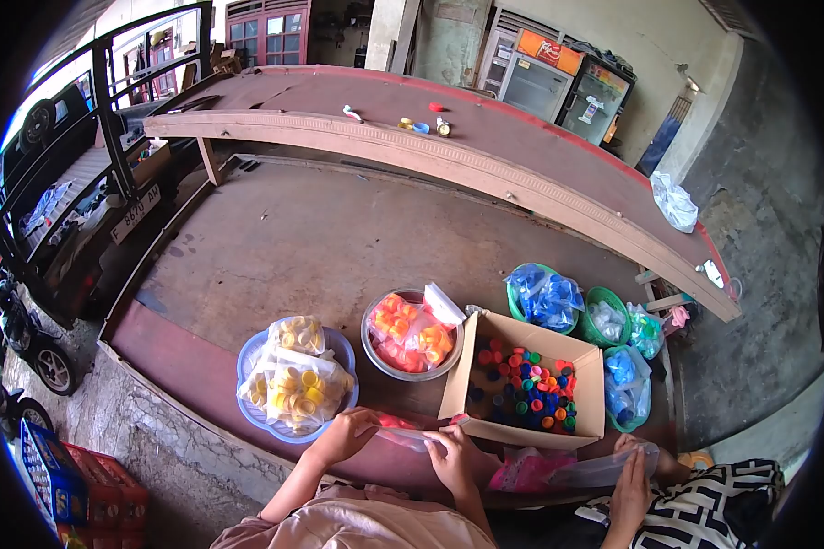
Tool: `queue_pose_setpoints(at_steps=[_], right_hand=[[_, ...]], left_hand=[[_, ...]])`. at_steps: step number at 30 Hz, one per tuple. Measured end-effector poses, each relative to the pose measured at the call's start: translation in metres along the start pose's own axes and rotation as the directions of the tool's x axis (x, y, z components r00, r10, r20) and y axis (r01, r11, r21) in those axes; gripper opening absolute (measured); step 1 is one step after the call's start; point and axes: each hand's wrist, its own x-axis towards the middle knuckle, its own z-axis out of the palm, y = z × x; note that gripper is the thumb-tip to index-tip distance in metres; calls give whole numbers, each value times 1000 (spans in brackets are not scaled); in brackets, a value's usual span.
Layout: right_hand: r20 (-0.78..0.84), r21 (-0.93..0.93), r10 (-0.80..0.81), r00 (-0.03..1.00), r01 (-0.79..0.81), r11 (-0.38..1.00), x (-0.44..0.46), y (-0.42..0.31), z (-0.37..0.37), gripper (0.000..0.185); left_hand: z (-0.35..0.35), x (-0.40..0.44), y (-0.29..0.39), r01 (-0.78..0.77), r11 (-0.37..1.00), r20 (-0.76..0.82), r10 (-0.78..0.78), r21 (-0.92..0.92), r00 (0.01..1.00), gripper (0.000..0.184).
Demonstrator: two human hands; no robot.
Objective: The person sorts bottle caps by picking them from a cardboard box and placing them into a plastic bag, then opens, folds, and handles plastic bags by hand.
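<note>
Clear bag, red contents [399, 439]: between the person's hands, at the table [275, 238]'s near edge.
Left hand [345, 435]: pinching bag's left end.
Right hand [452, 455]: pinching bag's right end.
Cardboard box [591, 373]: open, mixed caps [533, 384] inside.
Metal bowl [368, 346]: bagged orange-red caps.
Blue basket [348, 351]: bagged yellow-white caps.
Co-worker's hand [629, 489]: at a pink-filled bag [533, 470].

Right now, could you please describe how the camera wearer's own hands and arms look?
The left hand and right hand are bare: no gloves, and no watch or bracelet visible. The visible forearms are uncovered; a plain dusty-pink top shows below them.
</note>
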Motion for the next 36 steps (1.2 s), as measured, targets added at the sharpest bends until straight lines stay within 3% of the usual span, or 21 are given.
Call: queue_pose_setpoints(at_steps=[2, 6, 12, 17, 21, 23, 28, 32, 36], right_hand=[[-47, 81, -11, 999, 15, 997, 2, 4, 4, 12], [-45, 77, -61, 997, 65, 995, 3, 13, 6, 10], [20, 386, 242, 970, -231, 893, -5, 30, 18, 16], [37, 417, 225, 974, -220, 882, -7, 41, 22, 21], [55, 465, 274, 960, -267, 844, -1, 24, 11, 24], [-4, 439, 180, 984, -160, 884, 1, 23, 10, 15], [-58, 401, 101, 993, -69, 913, -2, 48, 25, 13], [75, 421, 160, 984, -176, 890, -8, 52, 25, 16], [167, 413, 123, 978, -183, 892, -9, 34, 15, 23]], left_hand=[[-6, -1, 14, 147, 989, 77, -145, -19, 986, 16], [-3, -2, 10, 157, 988, 53, -157, 7, 986, 18], [5, -3, -7, 190, 964, 12, -191, -185, 981, 22], [9, -4, -11, 257, 910, 25, -264, -326, 964, 23], [4, -2, 2, 248, 918, -29, -270, -309, 962, 25], [4, -2, 2, 187, 930, -75, -221, -316, 972, 23], [5, -4, -9, 325, 914, -1, -335, -242, 942, 21], [-1, -7, 0, 417, 904, 101, -408, -96, 907, 30], [-4, -9, 8, 322, 945, 107, -315, -62, 943, 40]])
